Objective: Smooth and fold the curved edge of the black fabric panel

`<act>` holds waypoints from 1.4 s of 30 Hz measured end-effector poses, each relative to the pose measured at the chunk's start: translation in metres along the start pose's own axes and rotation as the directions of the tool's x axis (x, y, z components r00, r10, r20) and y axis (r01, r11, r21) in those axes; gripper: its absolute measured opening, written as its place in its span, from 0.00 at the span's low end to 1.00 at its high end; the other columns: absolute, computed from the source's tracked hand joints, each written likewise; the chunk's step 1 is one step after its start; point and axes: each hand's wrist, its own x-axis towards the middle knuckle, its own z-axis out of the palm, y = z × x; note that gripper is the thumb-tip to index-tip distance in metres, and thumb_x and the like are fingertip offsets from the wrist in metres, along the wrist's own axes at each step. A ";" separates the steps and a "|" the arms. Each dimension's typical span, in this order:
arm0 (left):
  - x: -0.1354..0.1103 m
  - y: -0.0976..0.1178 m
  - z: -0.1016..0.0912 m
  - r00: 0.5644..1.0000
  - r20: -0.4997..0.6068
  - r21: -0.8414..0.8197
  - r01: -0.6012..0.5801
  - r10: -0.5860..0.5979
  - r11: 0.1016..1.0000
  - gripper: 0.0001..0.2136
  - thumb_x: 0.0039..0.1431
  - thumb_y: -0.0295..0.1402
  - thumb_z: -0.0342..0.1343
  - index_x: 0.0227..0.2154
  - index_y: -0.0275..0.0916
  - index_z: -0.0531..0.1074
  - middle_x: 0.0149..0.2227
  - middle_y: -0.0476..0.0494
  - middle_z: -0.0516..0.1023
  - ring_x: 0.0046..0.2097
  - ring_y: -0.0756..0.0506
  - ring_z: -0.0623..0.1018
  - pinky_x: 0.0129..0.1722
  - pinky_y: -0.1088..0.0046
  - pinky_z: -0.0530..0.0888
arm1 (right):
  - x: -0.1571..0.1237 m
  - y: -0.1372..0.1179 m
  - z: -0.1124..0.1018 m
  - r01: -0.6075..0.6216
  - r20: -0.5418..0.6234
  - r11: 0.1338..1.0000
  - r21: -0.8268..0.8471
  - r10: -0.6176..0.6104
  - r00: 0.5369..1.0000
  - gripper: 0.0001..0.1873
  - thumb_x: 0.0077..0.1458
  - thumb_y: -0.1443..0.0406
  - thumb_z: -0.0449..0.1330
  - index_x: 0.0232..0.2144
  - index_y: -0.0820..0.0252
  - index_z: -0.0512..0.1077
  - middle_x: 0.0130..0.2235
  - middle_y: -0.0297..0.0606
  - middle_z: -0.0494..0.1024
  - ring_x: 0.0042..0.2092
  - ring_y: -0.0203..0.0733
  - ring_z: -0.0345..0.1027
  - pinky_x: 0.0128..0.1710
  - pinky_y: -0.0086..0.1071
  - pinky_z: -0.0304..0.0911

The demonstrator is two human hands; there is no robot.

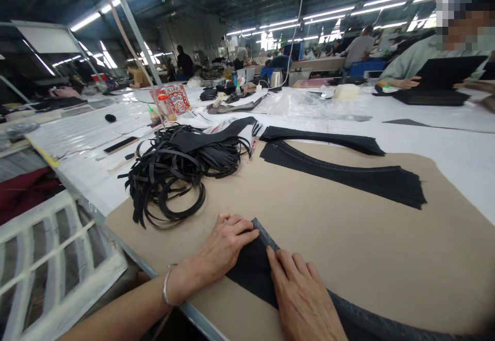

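Observation:
A long black fabric piece (253, 271) lies on the brown board (348, 227) close to the table's near edge. A narrow greyish strip (265, 234) runs along its far edge and continues toward the lower right. My left hand (232, 243) is closed at the piece's left end, thumb and curled fingers against the corner of the strip. With fingers stretched out, my right hand (303, 294) lies on the fabric, its index fingertip touching the strip's edge. The fabric under both palms is hidden.
Coiled black strips (174, 171) lie in a tangled heap at the left. Curved black pieces are stacked beyond my hands: one stack (344, 176) nearer, another (320, 137) behind. A co-worker (413, 65) across the table handles black sheets (444, 86). A white slatted rack (50, 263) stands left.

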 end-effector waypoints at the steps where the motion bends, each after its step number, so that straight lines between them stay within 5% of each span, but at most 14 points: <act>1: -0.001 0.000 -0.001 1.000 0.017 0.017 -0.010 0.010 1.000 0.17 0.65 0.23 0.45 0.51 0.44 0.70 0.49 0.42 0.75 0.51 0.43 0.69 0.51 0.59 0.57 | 0.001 0.001 0.000 0.001 0.011 1.000 0.004 -0.001 1.000 0.29 0.44 0.75 0.53 0.52 0.66 0.69 0.39 0.43 0.74 0.37 0.48 0.63 0.34 0.42 0.61; 4: 0.001 0.002 -0.006 0.999 0.052 0.011 -0.016 0.015 1.000 0.18 0.63 0.22 0.45 0.52 0.43 0.70 0.49 0.41 0.74 0.51 0.42 0.69 0.51 0.59 0.58 | 0.008 0.004 -0.003 -0.012 0.042 0.999 0.036 0.011 0.999 0.25 0.46 0.75 0.54 0.49 0.62 0.70 0.39 0.42 0.74 0.37 0.47 0.64 0.35 0.42 0.60; 8: 0.017 0.000 -0.016 0.994 -0.024 -0.185 0.096 -0.102 0.978 0.12 0.62 0.24 0.49 0.41 0.43 0.76 0.45 0.45 0.75 0.49 0.45 0.71 0.51 0.64 0.62 | 0.020 0.007 -0.009 -0.125 0.081 0.981 0.147 0.114 0.990 0.17 0.55 0.73 0.52 0.44 0.55 0.72 0.48 0.42 0.72 0.44 0.47 0.66 0.41 0.41 0.60; 10: 0.028 -0.005 -0.022 0.987 -0.016 -0.250 0.149 -0.158 0.957 0.13 0.61 0.24 0.51 0.45 0.43 0.73 0.47 0.45 0.75 0.51 0.45 0.70 0.51 0.66 0.63 | 0.028 0.006 -0.011 -0.210 0.126 0.955 0.207 0.187 0.974 0.15 0.60 0.71 0.51 0.47 0.55 0.70 0.49 0.43 0.72 0.46 0.47 0.66 0.42 0.39 0.60; 13: 0.046 -0.014 -0.028 0.987 0.128 -0.226 0.125 -0.098 0.966 0.18 0.58 0.25 0.55 0.51 0.44 0.69 0.50 0.45 0.74 0.54 0.44 0.68 0.54 0.64 0.60 | 0.041 0.001 -0.013 -0.347 0.194 0.916 0.203 0.310 0.931 0.16 0.60 0.68 0.53 0.50 0.59 0.67 0.43 0.44 0.74 0.44 0.48 0.67 0.41 0.40 0.60; 21: 0.081 -0.022 -0.033 0.916 0.399 -0.166 0.021 0.048 0.986 0.14 0.47 0.26 0.64 0.38 0.43 0.75 0.36 0.50 0.77 0.46 0.43 0.72 0.48 0.64 0.59 | 0.064 -0.004 -0.015 -0.508 0.285 0.838 0.199 0.446 0.848 0.08 0.53 0.70 0.59 0.37 0.59 0.71 0.37 0.41 0.76 0.42 0.51 0.69 0.39 0.40 0.56; 28: 0.086 -0.028 -0.031 0.899 0.429 -0.171 -0.014 0.087 0.985 0.06 0.47 0.27 0.64 0.30 0.42 0.77 0.37 0.49 0.74 0.45 0.43 0.71 0.47 0.66 0.59 | 0.066 0.004 -0.008 -0.511 0.262 0.813 0.280 0.447 0.855 0.05 0.52 0.70 0.58 0.28 0.56 0.71 0.32 0.37 0.74 0.37 0.45 0.69 0.35 0.34 0.56; 42: 0.063 -0.044 -0.028 0.936 0.273 -0.218 -0.164 0.222 0.962 0.06 0.57 0.30 0.61 0.34 0.51 0.79 0.39 0.50 0.77 0.50 0.46 0.70 0.61 0.60 0.45 | 0.045 -0.004 0.003 -0.370 0.185 0.802 0.469 0.321 0.929 0.13 0.59 0.76 0.50 0.38 0.59 0.72 0.36 0.38 0.71 0.40 0.42 0.67 0.42 0.33 0.63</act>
